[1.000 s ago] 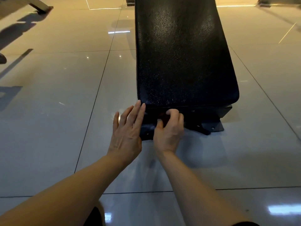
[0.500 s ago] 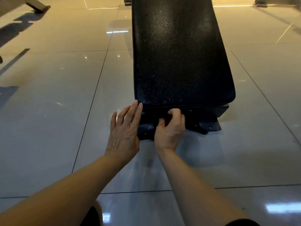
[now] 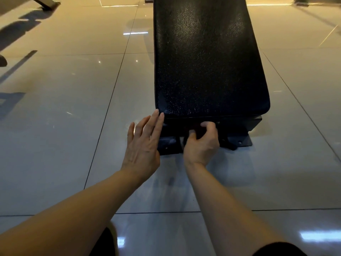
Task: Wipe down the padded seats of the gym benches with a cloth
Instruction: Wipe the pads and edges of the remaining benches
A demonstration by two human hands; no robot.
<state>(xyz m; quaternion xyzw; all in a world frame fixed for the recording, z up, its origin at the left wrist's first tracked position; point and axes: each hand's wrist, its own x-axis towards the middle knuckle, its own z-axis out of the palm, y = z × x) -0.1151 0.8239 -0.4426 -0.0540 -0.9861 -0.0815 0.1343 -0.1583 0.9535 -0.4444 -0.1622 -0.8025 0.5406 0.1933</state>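
A black padded bench seat (image 3: pixel 206 61) runs away from me over the tiled floor, its near end just past my hands. My left hand (image 3: pixel 143 145) is flat with straight fingers, and its fingertips touch the pad's near left corner. My right hand (image 3: pixel 202 143) is curled under the pad's front edge and pinches a small dark reddish cloth (image 3: pixel 196 130) between thumb and fingers. Most of the cloth is hidden by the hand and the shadow. The bench's black metal base (image 3: pixel 238 142) shows below the pad.
Glossy light floor tiles (image 3: pixel 64 126) spread on all sides of the bench. The foot of another piece of gym equipment (image 3: pixel 46 2) shows at the top left. Dark shadows lie along the left edge. My knees are at the bottom edge.
My right hand has slid slightly to the right along the pad's front edge with the cloth. My left hand stays at the near left corner.
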